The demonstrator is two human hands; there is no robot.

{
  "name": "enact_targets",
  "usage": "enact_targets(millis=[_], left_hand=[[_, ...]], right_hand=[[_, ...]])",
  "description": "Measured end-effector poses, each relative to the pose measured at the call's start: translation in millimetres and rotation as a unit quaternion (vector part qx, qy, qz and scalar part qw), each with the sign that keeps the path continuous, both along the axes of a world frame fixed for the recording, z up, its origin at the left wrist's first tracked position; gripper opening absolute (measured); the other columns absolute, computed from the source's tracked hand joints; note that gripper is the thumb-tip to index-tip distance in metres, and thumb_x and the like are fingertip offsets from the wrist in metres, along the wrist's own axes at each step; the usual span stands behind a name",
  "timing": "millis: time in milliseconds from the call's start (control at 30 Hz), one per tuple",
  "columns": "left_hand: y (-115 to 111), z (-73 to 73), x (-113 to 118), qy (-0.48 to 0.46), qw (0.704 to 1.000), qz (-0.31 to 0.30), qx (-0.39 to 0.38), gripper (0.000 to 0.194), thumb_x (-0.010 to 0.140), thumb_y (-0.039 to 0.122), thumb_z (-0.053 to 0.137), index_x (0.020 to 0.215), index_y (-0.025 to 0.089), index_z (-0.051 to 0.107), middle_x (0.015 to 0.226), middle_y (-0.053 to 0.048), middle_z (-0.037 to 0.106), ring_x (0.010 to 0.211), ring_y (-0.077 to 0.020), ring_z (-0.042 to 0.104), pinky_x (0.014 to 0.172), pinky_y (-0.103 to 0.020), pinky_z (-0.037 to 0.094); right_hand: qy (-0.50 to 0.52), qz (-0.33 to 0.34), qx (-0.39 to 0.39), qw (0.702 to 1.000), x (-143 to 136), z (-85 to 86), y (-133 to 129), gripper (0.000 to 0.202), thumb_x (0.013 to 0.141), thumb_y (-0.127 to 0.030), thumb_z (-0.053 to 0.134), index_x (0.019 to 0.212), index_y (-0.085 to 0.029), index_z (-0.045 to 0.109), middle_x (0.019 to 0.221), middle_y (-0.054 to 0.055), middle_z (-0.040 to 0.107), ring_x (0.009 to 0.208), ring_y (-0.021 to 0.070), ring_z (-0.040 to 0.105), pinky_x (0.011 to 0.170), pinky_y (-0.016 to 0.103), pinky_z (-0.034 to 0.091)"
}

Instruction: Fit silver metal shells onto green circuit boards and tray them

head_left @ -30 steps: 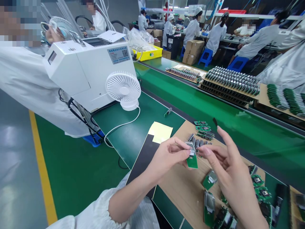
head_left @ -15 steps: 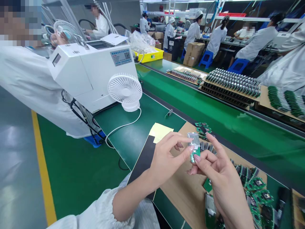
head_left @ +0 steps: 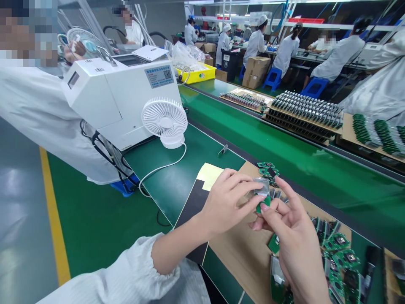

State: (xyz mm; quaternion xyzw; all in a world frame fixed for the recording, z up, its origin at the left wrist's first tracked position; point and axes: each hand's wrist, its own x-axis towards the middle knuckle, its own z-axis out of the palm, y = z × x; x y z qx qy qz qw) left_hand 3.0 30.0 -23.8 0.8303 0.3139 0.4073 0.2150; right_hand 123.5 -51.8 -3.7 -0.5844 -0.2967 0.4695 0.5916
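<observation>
The right hand (head_left: 292, 236) is pinching a circuit board (head_left: 266, 202) above cardboard (head_left: 234, 259); the left hand (head_left: 226, 202) is touching its display (head_left: 265, 187) (grip unclear). This board is seemingly undergoing work; loose boards (head_left: 338, 241) are possibly waiting.

the board (head_left: 266, 203) is smooth, its screen (head_left: 264, 189) glossy and glass-like. the cardboard (head_left: 234, 261) is matt, the note (head_left: 209, 175) matt paper, the worktop (head_left: 164, 169) smooth, the belt (head_left: 228, 126) glossy. fan (head_left: 166, 122) and tub (head_left: 199, 76) are smooth plastic, the bags (head_left: 185, 52) crinkled plastic, the sleeve (head_left: 126, 266) creased cloth.
</observation>
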Motion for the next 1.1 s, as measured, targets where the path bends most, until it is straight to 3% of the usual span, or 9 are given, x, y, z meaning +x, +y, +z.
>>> enact_targets(millis=[133, 233, 333, 433, 633, 800, 900, 967, 1100], left_hand=[[10, -4.1, 1, 0.046, 0.995, -0.021, 0.081, 0.022, 0.09, 0.038, 0.057, 0.098, 0.027, 0.074, 0.097, -0.001, 0.077, 0.089, -0.0154, 0.062, 0.087, -0.032, 0.048], [16, -7.1, 1, 0.027, 0.988, -0.004, 0.152, 0.017, 0.089, 0.036, 0.06, 0.096, 0.03, 0.074, 0.094, 0.002, 0.078, 0.089, -0.0161, 0.06, 0.08, -0.031, 0.047], [17, -11.3, 3, -0.019, 0.969, 0.01, 0.245, 0.012, 0.086, 0.028, 0.065, 0.095, 0.025, 0.072, 0.09, 0.003, 0.077, 0.084, -0.0149, 0.058, 0.075, -0.03, 0.047], [17, -14.7, 6, -0.039, 0.957, 0.008, 0.289, 0.012, 0.083, 0.023, 0.069, 0.095, 0.02, 0.07, 0.088, 0.003, 0.077, 0.082, -0.0144, 0.057, 0.074, -0.03, 0.046], [24, -12.7, 6, -0.043, 0.961, -0.008, 0.273, 0.007, 0.085, 0.02, 0.065, 0.09, 0.017, 0.069, 0.083, 0.001, 0.076, 0.08, -0.0134, 0.055, 0.074, -0.029, 0.046], [26, 2.1, 1, -0.062, 0.985, -0.074, 0.145, 0.012, 0.089, 0.024, 0.061, 0.091, 0.018, 0.071, 0.083, 0.001, 0.076, 0.078, -0.0106, 0.056, 0.075, -0.026, 0.047], [19, 9.6, -1, -0.071, 0.991, -0.06, 0.093, 0.019, 0.086, 0.032, 0.064, 0.096, 0.019, 0.072, 0.086, -0.001, 0.075, 0.079, -0.0104, 0.056, 0.077, -0.025, 0.048], [14, 10.3, -1, -0.076, 0.988, -0.032, 0.131, 0.019, 0.08, 0.035, 0.072, 0.092, 0.02, 0.073, 0.084, 0.0, 0.073, 0.078, -0.0113, 0.055, 0.076, -0.027, 0.048], [10, 4.4, 2, -0.067, 0.967, 0.011, 0.244, 0.012, 0.076, 0.022, 0.077, 0.087, 0.025, 0.074, 0.085, 0.004, 0.076, 0.081, -0.0139, 0.051, 0.071, -0.028, 0.045]], right_hand=[[0.007, -0.021, -0.011, 1.0, -3, 9.2, -2, 0.071, 0.083, -0.032, 0.069, 0.146, -0.026, 0.036, 0.063, -0.007, 0.059, 0.051, 0.0121, 0.061, 0.06, 0.027, 0.058], [0.014, -0.025, -0.008, 1.0, -3, 13.9, -3, 0.072, 0.082, -0.032, 0.071, 0.146, -0.026, 0.037, 0.058, -0.008, 0.055, 0.05, 0.0129, 0.061, 0.06, 0.028, 0.059], [0.011, -0.028, -0.011, 0.999, -3, 15.8, -3, 0.074, 0.08, -0.034, 0.073, 0.145, -0.027, 0.039, 0.058, -0.009, 0.053, 0.05, 0.0132, 0.062, 0.06, 0.028, 0.059], [0.01, -0.025, -0.012, 1.0, -1, 14.8, -3, 0.074, 0.08, -0.035, 0.073, 0.145, -0.027, 0.039, 0.058, -0.008, 0.054, 0.05, 0.0127, 0.061, 0.059, 0.027, 0.058], [0.032, 0.014, -0.003, 0.999, 5, 12.9, -5, 0.077, 0.078, -0.035, 0.076, 0.145, -0.029, 0.037, 0.06, -0.008, 0.055, 0.048, 0.0117, 0.059, 0.054, 0.026, 0.056], [0.051, 0.019, -0.002, 0.999, 8, 17.4, -9, 0.073, 0.078, -0.033, 0.076, 0.143, -0.031, 0.041, 0.061, -0.009, 0.05, 0.047, 0.0104, 0.058, 0.06, 0.03, 0.06], [0.039, 0.026, 0.005, 0.999, 9, 19.6, -10, 0.075, 0.078, -0.034, 0.076, 0.144, -0.031, 0.038, 0.062, -0.009, 0.051, 0.047, 0.0103, 0.059, 0.062, 0.029, 0.06], [0.038, 0.01, 0.001, 0.999, 8, 20.9, -10, 0.074, 0.079, -0.032, 0.075, 0.144, -0.031, 0.039, 0.062, -0.01, 0.05, 0.048, 0.0097, 0.059, 0.062, 0.026, 0.059], [0.032, -0.011, 0.005, 0.999, 4, 21.0, -10, 0.072, 0.08, -0.032, 0.074, 0.143, -0.03, 0.041, 0.062, -0.009, 0.051, 0.048, 0.0098, 0.059, 0.06, 0.025, 0.059]])
